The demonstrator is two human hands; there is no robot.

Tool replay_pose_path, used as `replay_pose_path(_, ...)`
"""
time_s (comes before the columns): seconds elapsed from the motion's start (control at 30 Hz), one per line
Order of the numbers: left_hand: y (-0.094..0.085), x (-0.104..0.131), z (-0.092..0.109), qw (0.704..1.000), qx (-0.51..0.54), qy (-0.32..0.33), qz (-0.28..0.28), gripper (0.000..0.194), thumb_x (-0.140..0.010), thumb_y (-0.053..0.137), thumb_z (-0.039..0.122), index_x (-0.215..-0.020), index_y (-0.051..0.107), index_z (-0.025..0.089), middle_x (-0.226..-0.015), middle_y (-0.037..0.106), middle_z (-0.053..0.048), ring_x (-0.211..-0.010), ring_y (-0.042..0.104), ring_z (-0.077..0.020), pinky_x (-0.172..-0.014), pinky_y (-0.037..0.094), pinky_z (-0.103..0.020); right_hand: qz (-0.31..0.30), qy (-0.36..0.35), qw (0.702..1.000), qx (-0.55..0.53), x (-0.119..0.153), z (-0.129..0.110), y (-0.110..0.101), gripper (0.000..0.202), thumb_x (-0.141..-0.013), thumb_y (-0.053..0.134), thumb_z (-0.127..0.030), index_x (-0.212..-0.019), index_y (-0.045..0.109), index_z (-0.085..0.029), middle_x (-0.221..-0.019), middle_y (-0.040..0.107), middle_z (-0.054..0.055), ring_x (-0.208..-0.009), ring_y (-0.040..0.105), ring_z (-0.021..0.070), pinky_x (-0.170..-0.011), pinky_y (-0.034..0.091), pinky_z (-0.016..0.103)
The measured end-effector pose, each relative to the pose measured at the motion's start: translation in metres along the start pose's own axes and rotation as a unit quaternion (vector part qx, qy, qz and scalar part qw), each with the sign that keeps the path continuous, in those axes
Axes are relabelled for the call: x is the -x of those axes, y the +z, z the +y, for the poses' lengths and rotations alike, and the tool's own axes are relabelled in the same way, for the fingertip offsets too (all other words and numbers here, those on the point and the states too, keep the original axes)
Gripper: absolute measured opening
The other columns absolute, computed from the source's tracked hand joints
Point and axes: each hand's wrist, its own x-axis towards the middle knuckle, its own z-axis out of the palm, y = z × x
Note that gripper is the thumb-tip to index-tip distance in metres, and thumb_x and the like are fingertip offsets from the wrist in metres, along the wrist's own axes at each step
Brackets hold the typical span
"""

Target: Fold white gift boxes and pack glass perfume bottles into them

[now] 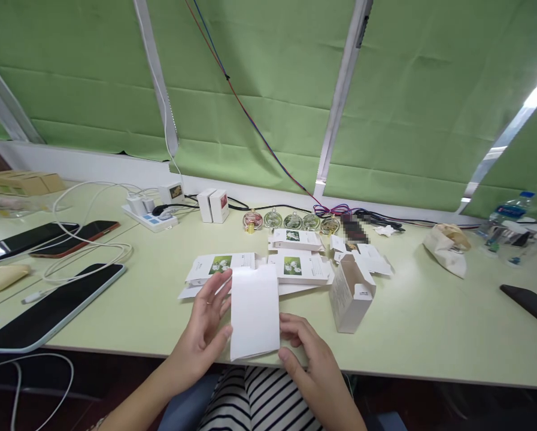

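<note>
Between my two hands is a plain white folded card, near the table's front edge. My left hand holds its left edge, with the fingertips and thumb against it. From the other side, my right hand has its curled fingers and thumb on the right edge. Just beyond lie flattened white cartons with flower pictures, partly hidden by the card. To the right of my right hand, a white box stands with its top flaps open. Behind the cartons is a row of several round glass bottles.
Two small white boxes stand at the back near a power strip. Phones and white cables lie at left. On the right are a crumpled bag, a plastic bottle and a dark flat object.
</note>
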Motion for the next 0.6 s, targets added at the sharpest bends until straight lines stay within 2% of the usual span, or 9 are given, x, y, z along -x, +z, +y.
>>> replay_pose_path(0.07,0.001,0.003,-0.002,1.0,-0.028,0.0,-0.008,0.054,-0.096,0.037,0.025,-0.14,0.01,0.037,-0.153,0.011,-0.002,-0.139,0.019,-0.0241,-0.112,0.023,-0.046,-0.003,-0.015,1.0,-0.009,0.0,0.001,0.001,0.013,-0.087,0.051,-0.022,-0.099,0.057,-0.023,-0.115,0.058,0.003,-0.105,0.054,0.0152,-0.086,0.041,0.022)
replay_pose_path(0.13,0.001,0.005,-0.003,0.995,-0.098,0.006,-0.035,0.051,-0.096,0.033,0.022,-0.141,0.013,0.037,-0.152,0.015,-0.003,-0.137,0.024,-0.0244,-0.111,0.026,-0.045,-0.001,-0.034,0.999,-0.009,0.0,0.002,0.004,0.007,-0.085,0.053,-0.02,-0.089,0.058,-0.022,-0.1,0.062,0.002,-0.095,0.058,0.0151,-0.081,0.043,0.022)
replay_pose_path(0.23,0.003,0.007,-0.002,0.963,-0.249,0.037,-0.091,0.051,-0.095,0.034,0.021,-0.141,0.018,0.037,-0.15,0.022,-0.003,-0.136,0.026,-0.0265,-0.111,0.027,-0.046,0.035,-0.035,0.998,0.027,-0.001,0.004,0.013,0.005,-0.081,0.056,-0.018,-0.077,0.057,-0.021,-0.083,0.06,0.0,-0.08,0.058,0.0149,-0.071,0.043,0.022)
replay_pose_path(0.33,0.006,0.005,0.002,0.939,-0.324,0.024,-0.11,0.053,-0.095,0.037,0.027,-0.143,0.015,0.035,-0.154,0.008,-0.004,-0.138,0.019,-0.0303,-0.109,0.03,-0.048,0.078,-0.038,0.995,0.053,-0.002,0.003,0.024,0.006,-0.079,0.057,-0.016,-0.076,0.055,-0.021,-0.087,0.059,0.002,-0.08,0.058,0.0161,-0.07,0.044,0.024)
replay_pose_path(0.43,0.007,0.005,0.003,0.934,-0.336,-0.006,-0.124,0.072,-0.091,0.045,0.042,-0.145,-0.001,0.03,-0.154,-0.004,-0.01,-0.138,0.012,-0.0363,-0.106,0.029,-0.054,0.112,-0.067,0.991,0.041,-0.002,0.003,0.033,0.01,-0.079,0.052,-0.011,-0.077,0.053,-0.021,-0.095,0.059,0.003,-0.085,0.059,0.0167,-0.071,0.045,0.025)
replay_pose_path(0.53,0.005,0.008,-0.002,0.939,-0.319,-0.041,-0.126,0.1,-0.081,0.054,0.056,-0.142,-0.02,0.026,-0.152,0.002,-0.018,-0.136,0.016,-0.0416,-0.104,0.027,-0.06,0.132,-0.124,0.983,-0.005,-0.001,0.005,0.04,0.016,-0.079,0.048,-0.008,-0.083,0.051,-0.023,-0.107,0.058,0.004,-0.098,0.058,0.0168,-0.08,0.046,0.025)
replay_pose_path(0.6,0.003,0.01,-0.005,0.948,-0.282,-0.075,-0.128,0.112,-0.076,0.057,0.062,-0.139,-0.029,0.025,-0.151,0.006,-0.021,-0.135,0.019,-0.0415,-0.103,0.027,-0.061,0.14,-0.143,0.979,-0.049,-0.001,0.008,0.041,0.022,-0.079,0.05,-0.008,-0.093,0.049,-0.025,-0.111,0.058,0.003,-0.103,0.056,0.0162,-0.086,0.045,0.026)
